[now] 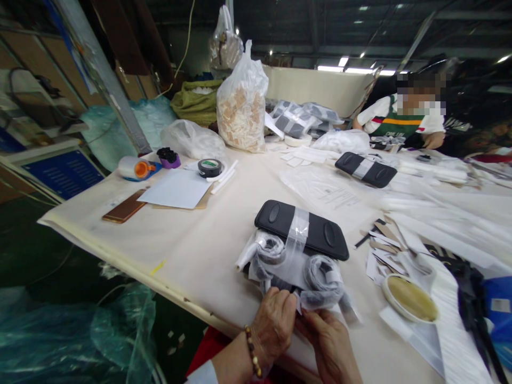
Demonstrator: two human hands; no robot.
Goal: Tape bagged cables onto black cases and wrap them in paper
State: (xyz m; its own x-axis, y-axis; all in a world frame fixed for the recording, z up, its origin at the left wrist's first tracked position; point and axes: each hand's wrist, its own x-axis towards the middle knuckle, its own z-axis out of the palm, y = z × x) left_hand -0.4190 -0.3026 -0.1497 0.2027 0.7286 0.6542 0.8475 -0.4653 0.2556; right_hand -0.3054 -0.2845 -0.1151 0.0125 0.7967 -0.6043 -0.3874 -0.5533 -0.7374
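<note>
A black padded strap piece (316, 230) lies on the table in front of me, bound by a band of clear tape (298, 226). Against its near side rest two rolled dark straps in clear plastic wrap (296, 269). My left hand (274, 322), with a bead bracelet on the wrist, pinches the near edge of that plastic wrap. My right hand (330, 341) is closed on the same edge, right beside the left one. Both hands sit at the table's front edge.
A round tin of yellowish paste (410, 298) and paper strips (382, 245) lie to the right. A second black pad (366, 169) lies further back. A phone (124, 208), paper sheet (178, 189), tape roll (210, 167) and large bag (242, 109) sit at left. Another person (404, 120) works across the table.
</note>
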